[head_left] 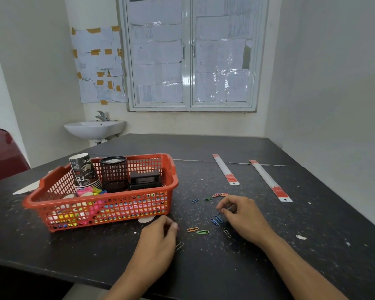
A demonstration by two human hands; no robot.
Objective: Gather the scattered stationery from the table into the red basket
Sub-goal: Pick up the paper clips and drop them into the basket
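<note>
The basket (174,176) sits left of the paper clips (217,220), with two rulers (225,169) (side by side) behind them.

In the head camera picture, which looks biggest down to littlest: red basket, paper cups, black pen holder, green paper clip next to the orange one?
1. red basket
2. paper cups and black pen holder: nearly alike, too close to rank
3. green paper clip, tiniest, though nearest the camera

Bare forearms lead to the bare left hand (158,237) and right hand (244,215).
</note>
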